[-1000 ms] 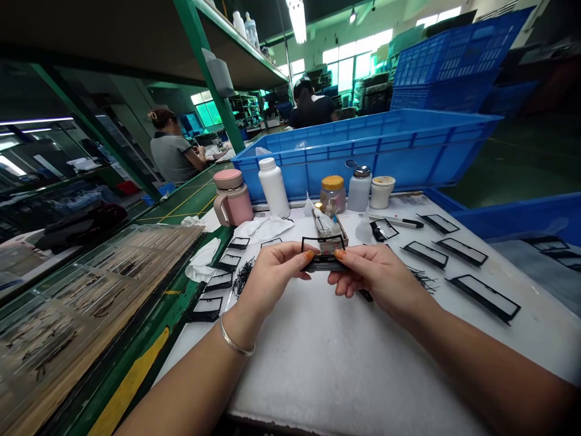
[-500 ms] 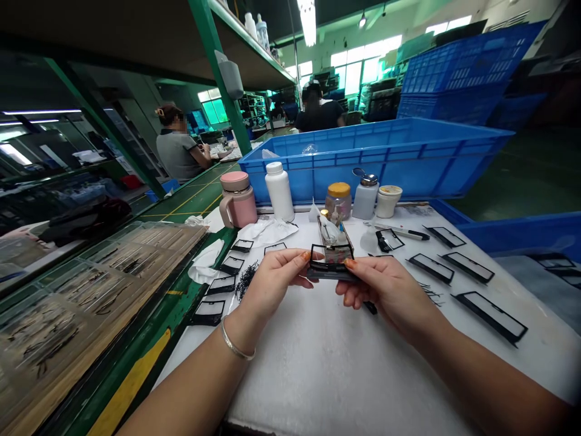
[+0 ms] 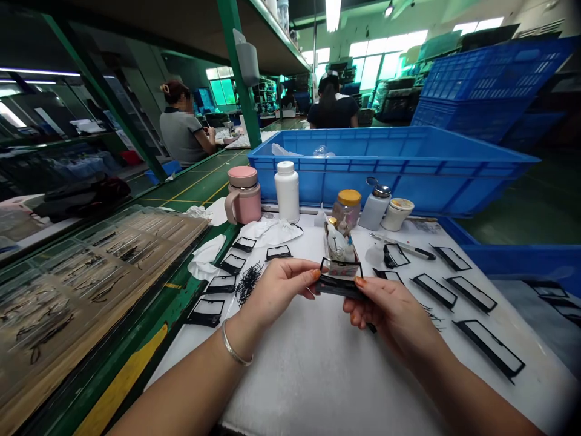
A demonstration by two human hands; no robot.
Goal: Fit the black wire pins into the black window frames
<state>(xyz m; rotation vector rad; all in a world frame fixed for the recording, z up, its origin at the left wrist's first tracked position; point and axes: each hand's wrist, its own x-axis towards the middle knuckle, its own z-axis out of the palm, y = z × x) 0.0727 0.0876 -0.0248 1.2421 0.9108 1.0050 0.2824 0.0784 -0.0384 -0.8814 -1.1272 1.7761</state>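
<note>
A small black frame with a clear window (image 3: pixel 341 283) is held up between my two hands above the white tabletop (image 3: pixel 318 375). My left hand (image 3: pixel 284 287) pinches its left end between thumb and fingers. At the right end, my right hand (image 3: pixel 385 301) grips it with the thumb on top, the other fingers curled below. Several similar black frames lie to the left, one of them a frame (image 3: pixel 206 311) near the table edge. More rest on the right, among them a long frame (image 3: pixel 491 346). Beside my left hand is a pile of short black strips (image 3: pixel 249 283).
Behind my hands stand a pink mug (image 3: pixel 245 197), a white bottle (image 3: pixel 287 192), a yellow-lidded jar (image 3: pixel 347 209), a pump bottle (image 3: pixel 375 206) and a small tub (image 3: pixel 398 214). A large blue crate (image 3: pixel 390 169) is beyond them. A compartment tray (image 3: pixel 100 272) lies left. Two people sit farther back.
The view has shifted slightly, so the mug, bottles and crate sit a little differently in the picture. Both hands keep hold of the same black frame, now seen slightly lower and farther right.
</note>
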